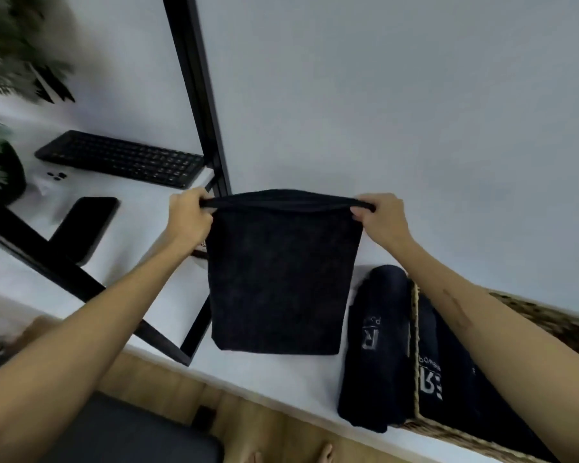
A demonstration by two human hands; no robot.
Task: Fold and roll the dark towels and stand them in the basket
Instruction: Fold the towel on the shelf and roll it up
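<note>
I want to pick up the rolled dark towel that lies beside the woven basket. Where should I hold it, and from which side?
Grip the rolled dark towel with pale lettering around its middle, coming from above and from its left. It lies lengthwise on the white table, tight against the woven wicker basket, so its right side seems blocked, while the top and left look free.

a pale, upside-down "r" with smaller blurred letters beside it stands on the rolled towel (378,342) beside the basket (415,345). the towel in the basket (448,372) bears larger pale letters, upside down and too blurred to read.
</note>
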